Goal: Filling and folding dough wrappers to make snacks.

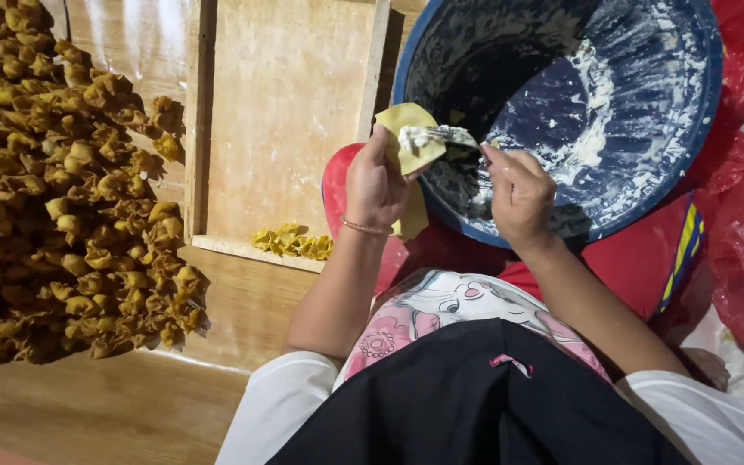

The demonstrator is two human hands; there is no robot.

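Right now your left hand (378, 182) cups a yellow wrapper (411, 136) flat beside the blue basin (647, 185), so your right hand (518, 194), gripping a spreader (441, 135), can smear white filling onto it.

Both forearms are raised; left hand (378, 182) is cupped, fingers curled; right hand (519, 195) is closed, knuckles up.

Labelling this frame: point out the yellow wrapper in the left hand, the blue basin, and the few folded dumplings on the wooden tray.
yellow wrapper (408, 120): head view, bare upper part.
blue basin (647, 77): head view, smeared inner wall.
folded dumplings (293, 243): head view, middle of the small cluster.
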